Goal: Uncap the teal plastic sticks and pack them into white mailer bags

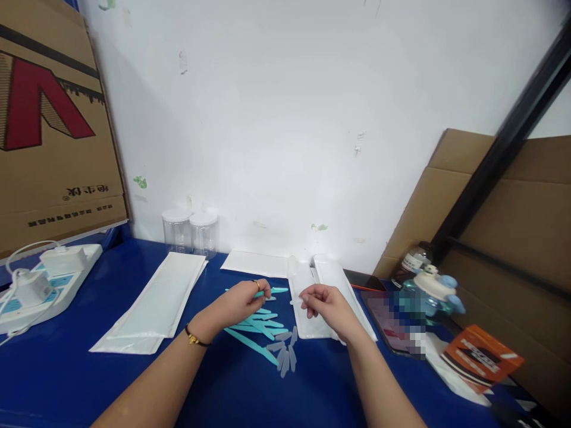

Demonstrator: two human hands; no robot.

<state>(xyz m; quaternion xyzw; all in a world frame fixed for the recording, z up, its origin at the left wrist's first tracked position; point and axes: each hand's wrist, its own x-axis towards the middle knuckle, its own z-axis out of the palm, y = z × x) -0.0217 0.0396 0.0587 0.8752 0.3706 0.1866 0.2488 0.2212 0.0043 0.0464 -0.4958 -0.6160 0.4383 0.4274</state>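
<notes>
My left hand [250, 299] is closed, its fingers curled on a teal eyebrow razor; only a short pale tip [270, 298] shows beside the fingertips. Just below it, several teal eyebrow razors [256, 324] lie in a loose pile on the blue table. My right hand [325, 303] pinches a small translucent blade cap [296, 302] that points toward the left hand. Several more translucent caps [285, 355] are scattered to the right of and below the razors. The two hands are apart, with a white packet [307, 324] under the right one.
White packets lie at the left [156, 297], back [254, 263] and right [345, 291]. Two clear jars [177, 232] stand by the wall. A power strip [62, 291] is far left. On the right are a phone [388, 324], a teal bottle [428, 294] and an orange pouch [482, 356].
</notes>
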